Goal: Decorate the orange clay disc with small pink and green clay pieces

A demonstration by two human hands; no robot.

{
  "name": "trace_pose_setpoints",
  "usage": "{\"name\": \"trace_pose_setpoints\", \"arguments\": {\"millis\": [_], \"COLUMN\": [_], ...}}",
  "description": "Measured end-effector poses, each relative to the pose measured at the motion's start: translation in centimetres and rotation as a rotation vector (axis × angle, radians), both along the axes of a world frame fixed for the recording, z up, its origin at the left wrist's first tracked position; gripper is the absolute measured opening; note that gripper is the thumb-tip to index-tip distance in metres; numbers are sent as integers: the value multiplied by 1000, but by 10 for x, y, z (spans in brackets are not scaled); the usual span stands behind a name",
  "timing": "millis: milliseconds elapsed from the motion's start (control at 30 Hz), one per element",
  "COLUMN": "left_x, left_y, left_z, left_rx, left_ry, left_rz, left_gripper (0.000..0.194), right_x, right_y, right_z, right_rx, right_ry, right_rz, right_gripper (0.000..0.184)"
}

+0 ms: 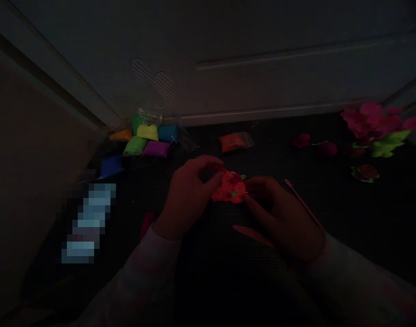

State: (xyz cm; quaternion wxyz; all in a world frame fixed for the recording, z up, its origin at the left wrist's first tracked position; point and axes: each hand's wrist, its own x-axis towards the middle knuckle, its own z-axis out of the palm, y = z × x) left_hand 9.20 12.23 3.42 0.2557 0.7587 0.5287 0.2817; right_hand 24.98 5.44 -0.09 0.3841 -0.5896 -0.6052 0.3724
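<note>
A flat, bumpy orange modelling-clay piece (229, 193) with dark red and green bits on it lies on the dark table between my hands. My left hand (189, 195) is closed at its left edge, thumb and fingers touching the clay. From the other side, my right hand (284, 218) pinches the right edge between thumb and fingers. A pink modelling knife (251, 234) rests partly under my right hand. Beyond that hand lies a thin pink clay tool (302, 201). The scene is very dark, so fine finger contact is hard to see.
Bagged clay in several colours, including a yellow packet (148, 132), lies back left. An orange clay packet (231, 142) is behind my hands. Pink and green clay flowers (371, 116) stand back right, near a small clay rose (365, 173). A blurred-out screen (88, 222) is at left.
</note>
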Motion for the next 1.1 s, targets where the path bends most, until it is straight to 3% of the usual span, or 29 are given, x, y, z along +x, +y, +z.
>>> {"name": "trace_pose_setpoints", "arguments": {"millis": [100, 233, 667, 833, 1100], "left_x": [6, 9, -13, -14, -7], "left_y": [7, 13, 19, 16, 19], "left_z": [-2, -6, 5, 0, -5], "left_rx": [7, 47, -26, -122, -92], "left_ry": [69, 145, 101, 29, 8], "left_rz": [-130, -209, -119, -168, -226], "left_gripper": [13, 13, 15, 18, 19], "right_x": [0, 0, -1, -1, 0], "right_y": [0, 0, 0, 0, 0], "right_z": [0, 1, 3, 2, 2], "right_rx": [-18, -12, 7, -14, -1], "right_ry": [-1, -8, -43, -31, -50], "right_rz": [-6, 7, 4, 2, 10], "right_gripper": [28, 27, 25, 28, 26]}}
